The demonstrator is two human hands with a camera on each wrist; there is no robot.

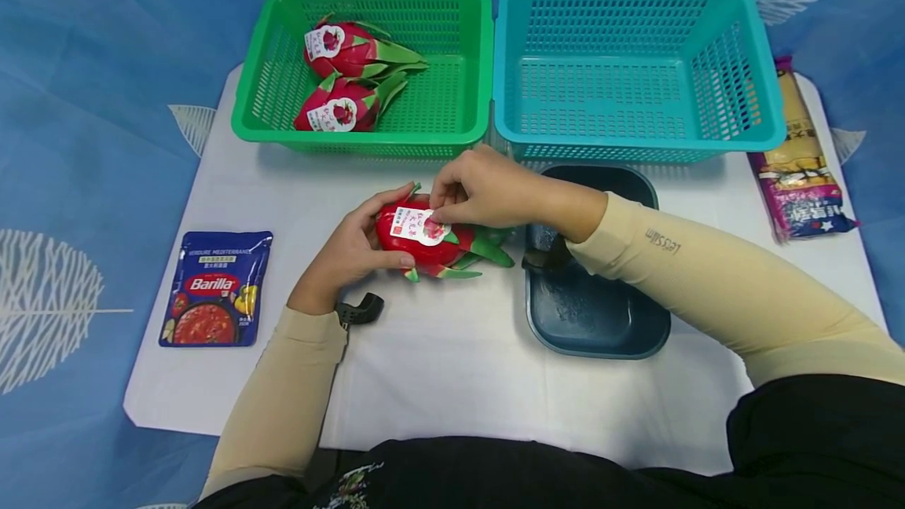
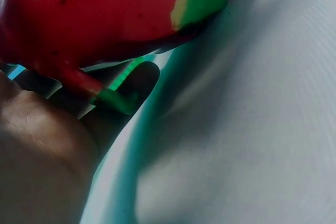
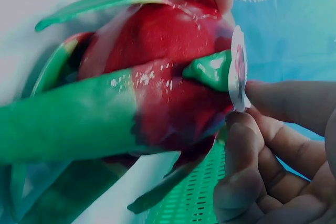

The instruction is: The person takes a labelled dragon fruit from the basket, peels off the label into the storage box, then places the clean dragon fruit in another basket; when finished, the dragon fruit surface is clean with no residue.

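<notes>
A red dragon fruit (image 1: 427, 256) with green leaf tips lies on its side over the table, its leaves pointing right. My left hand (image 1: 349, 246) grips its left end, thumb on the near side and fingers round the far side. On top is a white printed label (image 1: 410, 223). My right hand (image 1: 488, 188) pinches the label's right edge between thumb and curled fingers. In the right wrist view the label (image 3: 239, 69) stands out edge-on from the fruit, beside a green scale. The left wrist view shows the fruit's red underside (image 2: 105, 14) close over the palm.
Two labelled dragon fruits (image 1: 349, 49) lie in the green basket (image 1: 360, 136) behind. Beside it stands a blue basket (image 1: 636, 144). A dark bin (image 1: 597, 340) sits under my right forearm. A Barilla sauce pouch (image 1: 215, 289) lies left, a purple-and-yellow packet (image 1: 799, 163) right.
</notes>
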